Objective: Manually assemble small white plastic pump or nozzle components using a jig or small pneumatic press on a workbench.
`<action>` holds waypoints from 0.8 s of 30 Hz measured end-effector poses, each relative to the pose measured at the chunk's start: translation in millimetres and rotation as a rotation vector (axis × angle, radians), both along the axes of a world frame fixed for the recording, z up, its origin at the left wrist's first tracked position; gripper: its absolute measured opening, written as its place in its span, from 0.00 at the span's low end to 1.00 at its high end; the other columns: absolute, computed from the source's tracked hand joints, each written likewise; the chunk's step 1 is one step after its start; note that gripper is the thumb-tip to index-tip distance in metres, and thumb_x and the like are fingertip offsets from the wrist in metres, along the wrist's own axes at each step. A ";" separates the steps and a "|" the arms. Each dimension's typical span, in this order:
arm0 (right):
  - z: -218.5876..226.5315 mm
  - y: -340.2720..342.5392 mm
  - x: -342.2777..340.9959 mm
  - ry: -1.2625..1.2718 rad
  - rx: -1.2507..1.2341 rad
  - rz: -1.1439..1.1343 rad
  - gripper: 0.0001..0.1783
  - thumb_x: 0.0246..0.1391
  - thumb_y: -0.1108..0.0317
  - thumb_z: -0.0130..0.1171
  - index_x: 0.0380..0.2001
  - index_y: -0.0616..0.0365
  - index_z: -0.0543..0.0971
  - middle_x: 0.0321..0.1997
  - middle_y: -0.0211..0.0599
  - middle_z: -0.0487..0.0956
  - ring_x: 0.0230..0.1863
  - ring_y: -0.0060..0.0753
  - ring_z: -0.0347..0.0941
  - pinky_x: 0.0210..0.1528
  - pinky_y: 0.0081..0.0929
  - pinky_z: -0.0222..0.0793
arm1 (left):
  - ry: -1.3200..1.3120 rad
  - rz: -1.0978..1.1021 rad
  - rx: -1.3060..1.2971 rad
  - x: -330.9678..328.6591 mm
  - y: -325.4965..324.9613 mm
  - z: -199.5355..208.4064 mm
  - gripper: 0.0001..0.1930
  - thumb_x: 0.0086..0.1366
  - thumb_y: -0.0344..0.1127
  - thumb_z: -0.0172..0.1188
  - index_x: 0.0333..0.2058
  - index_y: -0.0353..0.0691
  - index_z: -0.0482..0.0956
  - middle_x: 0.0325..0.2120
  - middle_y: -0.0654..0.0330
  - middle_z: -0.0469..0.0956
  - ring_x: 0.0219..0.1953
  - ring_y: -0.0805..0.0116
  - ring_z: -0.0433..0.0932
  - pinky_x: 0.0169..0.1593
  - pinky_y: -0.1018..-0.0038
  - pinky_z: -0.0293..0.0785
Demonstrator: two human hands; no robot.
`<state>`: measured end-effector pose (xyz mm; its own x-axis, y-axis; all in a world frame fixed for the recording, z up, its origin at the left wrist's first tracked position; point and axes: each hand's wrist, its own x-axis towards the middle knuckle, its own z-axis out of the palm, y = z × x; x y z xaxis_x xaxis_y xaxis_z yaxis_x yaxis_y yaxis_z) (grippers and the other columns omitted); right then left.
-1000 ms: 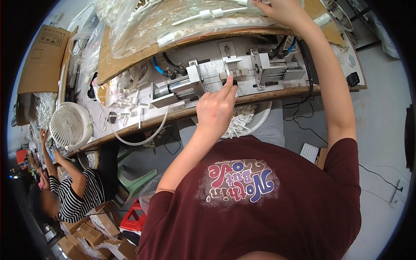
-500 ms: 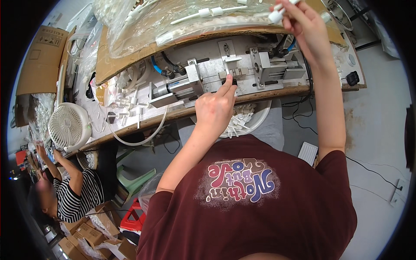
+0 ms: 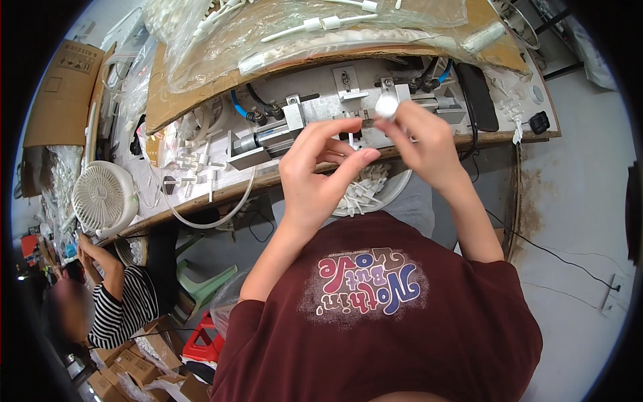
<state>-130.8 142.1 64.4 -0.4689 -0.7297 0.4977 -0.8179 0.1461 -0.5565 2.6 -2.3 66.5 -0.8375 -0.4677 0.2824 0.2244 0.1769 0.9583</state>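
Observation:
My right hand (image 3: 420, 142) pinches a small white plastic cap part (image 3: 386, 106) in front of the metal press fixture (image 3: 315, 120) on the wooden workbench (image 3: 201, 201). My left hand (image 3: 320, 169) is raised close beside it, fingers curled, with a thin white stem (image 3: 351, 139) showing between the two hands. Which hand holds the stem I cannot tell. A white bowl (image 3: 395, 189) with several white plastic pieces sits under my hands at the bench edge.
A clear bag of white tubes (image 3: 295, 27) lies on cardboard behind the fixture. A black phone (image 3: 477, 95) lies right of the fixture. A small white fan (image 3: 104, 197) stands at the left. Another person in a striped shirt (image 3: 124, 301) sits at the lower left.
My right hand came down from the bag at the top with a white part and now meets my left hand, which lifted off the fixture.

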 end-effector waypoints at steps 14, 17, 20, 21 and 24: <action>-17.4 6.9 2.1 0.198 -0.274 -0.060 0.18 0.45 0.84 0.63 0.43 0.66 0.81 0.42 0.44 0.82 0.35 0.37 0.79 0.36 0.28 0.75 | -0.032 0.055 -0.447 10.8 -2.0 -28.3 0.16 0.51 0.22 0.71 0.41 0.36 0.82 0.40 0.59 0.76 0.33 0.69 0.81 0.36 0.75 0.83; -18.2 9.3 6.0 -0.079 -0.323 -0.098 0.14 0.51 0.85 0.61 0.43 0.67 0.81 0.43 0.44 0.81 0.37 0.33 0.79 0.39 0.25 0.76 | -0.095 0.128 -0.734 7.0 -1.3 -53.3 0.13 0.54 0.26 0.67 0.40 0.36 0.82 0.47 0.56 0.80 0.31 0.66 0.82 0.35 0.71 0.79; -17.8 10.2 10.2 -0.380 -0.387 -0.114 0.11 0.55 0.83 0.59 0.42 0.66 0.81 0.43 0.41 0.81 0.38 0.27 0.79 0.40 0.22 0.76 | -0.054 0.142 -0.957 -2.0 -3.7 -69.6 0.12 0.54 0.28 0.67 0.39 0.35 0.83 0.48 0.54 0.81 0.29 0.67 0.82 0.33 0.72 0.77; -15.1 8.2 13.3 -0.486 -0.437 -0.113 0.10 0.56 0.83 0.60 0.42 0.65 0.81 0.41 0.40 0.82 0.37 0.26 0.79 0.39 0.21 0.76 | -0.083 0.151 -0.986 -2.5 -2.3 -70.2 0.13 0.53 0.29 0.68 0.39 0.37 0.84 0.48 0.57 0.81 0.28 0.66 0.81 0.32 0.73 0.77; -11.6 9.7 16.1 -0.672 -0.489 -0.064 0.11 0.58 0.82 0.58 0.45 0.66 0.79 0.42 0.42 0.81 0.37 0.25 0.79 0.39 0.20 0.77 | -0.150 0.177 -1.075 -4.9 1.5 -67.3 0.14 0.52 0.31 0.70 0.40 0.42 0.85 0.47 0.64 0.82 0.23 0.64 0.79 0.29 0.74 0.75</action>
<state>-114.7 151.7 52.7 -0.8124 -0.4660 0.3505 -0.2871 -0.2035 -0.9360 -2.4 -0.8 -0.8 -0.8428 -0.1555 0.5153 0.0076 0.9538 0.3003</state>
